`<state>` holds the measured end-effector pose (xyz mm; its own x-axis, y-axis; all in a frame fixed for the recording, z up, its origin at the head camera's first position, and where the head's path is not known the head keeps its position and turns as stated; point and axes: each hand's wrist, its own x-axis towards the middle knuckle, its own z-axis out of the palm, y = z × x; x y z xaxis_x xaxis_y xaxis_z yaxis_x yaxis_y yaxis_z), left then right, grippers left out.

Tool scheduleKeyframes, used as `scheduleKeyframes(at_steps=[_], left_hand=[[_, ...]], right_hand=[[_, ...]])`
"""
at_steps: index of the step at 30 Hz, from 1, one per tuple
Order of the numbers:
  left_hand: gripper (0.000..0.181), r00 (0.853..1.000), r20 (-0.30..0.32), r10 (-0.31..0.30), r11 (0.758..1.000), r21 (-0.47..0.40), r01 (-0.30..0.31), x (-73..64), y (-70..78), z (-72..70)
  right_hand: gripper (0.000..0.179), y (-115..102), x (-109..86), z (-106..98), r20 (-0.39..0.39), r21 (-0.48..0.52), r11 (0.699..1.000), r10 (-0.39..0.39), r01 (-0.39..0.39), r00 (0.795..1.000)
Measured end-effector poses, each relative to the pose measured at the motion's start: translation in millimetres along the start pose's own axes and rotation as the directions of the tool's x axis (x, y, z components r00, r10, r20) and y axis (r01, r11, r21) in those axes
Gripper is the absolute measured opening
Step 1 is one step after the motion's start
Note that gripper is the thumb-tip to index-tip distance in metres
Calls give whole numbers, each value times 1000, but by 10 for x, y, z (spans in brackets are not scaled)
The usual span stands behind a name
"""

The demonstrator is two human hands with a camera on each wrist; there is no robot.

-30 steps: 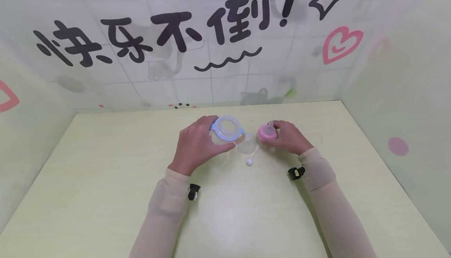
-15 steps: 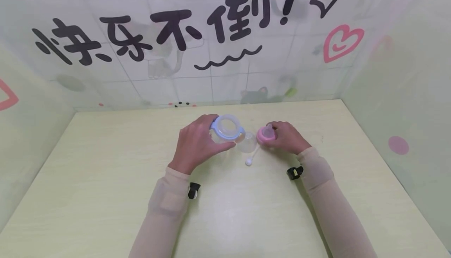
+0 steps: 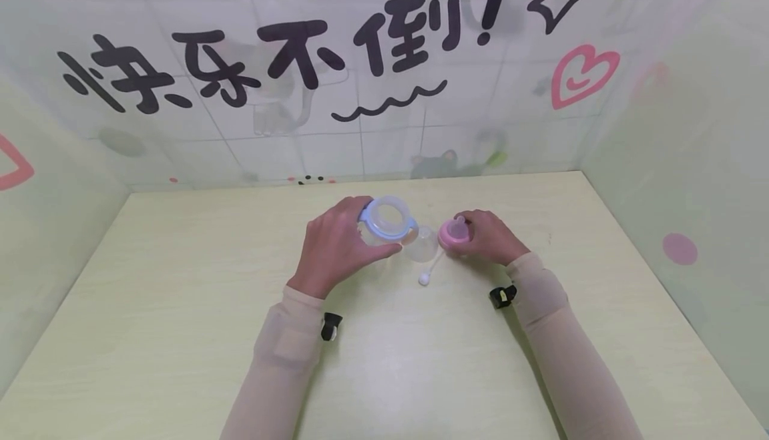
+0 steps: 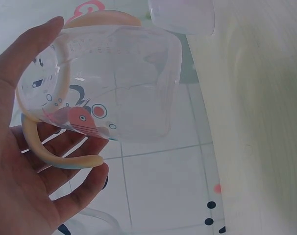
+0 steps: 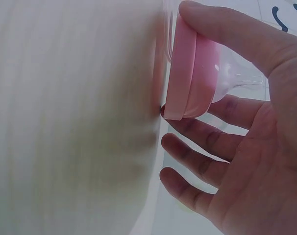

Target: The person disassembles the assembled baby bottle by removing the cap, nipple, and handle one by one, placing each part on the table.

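Gripping the bottle [image 4: 134,88] round its side, the left hand [image 3: 339,243] leaves the blue ring [image 3: 406,229] facing up and uncovered, likely for easy access; whether the base touches the table [image 3: 384,360], can't tell. Over to the right hand [image 3: 489,236], pinching the pink cap [image 3: 447,240] by its edge, probably to spare the teat [image 3: 459,228], which points up. Clear cover [image 3: 420,248] sits between them, within easy reach, and the straw's white end [image 3: 424,279] lies just in front.
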<state>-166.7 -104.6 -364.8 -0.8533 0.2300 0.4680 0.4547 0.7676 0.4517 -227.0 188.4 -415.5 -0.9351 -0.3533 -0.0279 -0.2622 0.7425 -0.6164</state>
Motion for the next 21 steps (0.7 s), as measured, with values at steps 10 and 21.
scheduleKeyframes(at_steps=[10,21], left_hand=[[73,1000,-5,-2,1000,15,2,-6,-4,-7],[73,1000,-14,-3,1000,12,3,-12,-12,-10]], right_hand=[[65,10,14,11,5,-9,1000,19,-18,1000],[72,-55,-44,-102,0,-17,999,34,-34,999]])
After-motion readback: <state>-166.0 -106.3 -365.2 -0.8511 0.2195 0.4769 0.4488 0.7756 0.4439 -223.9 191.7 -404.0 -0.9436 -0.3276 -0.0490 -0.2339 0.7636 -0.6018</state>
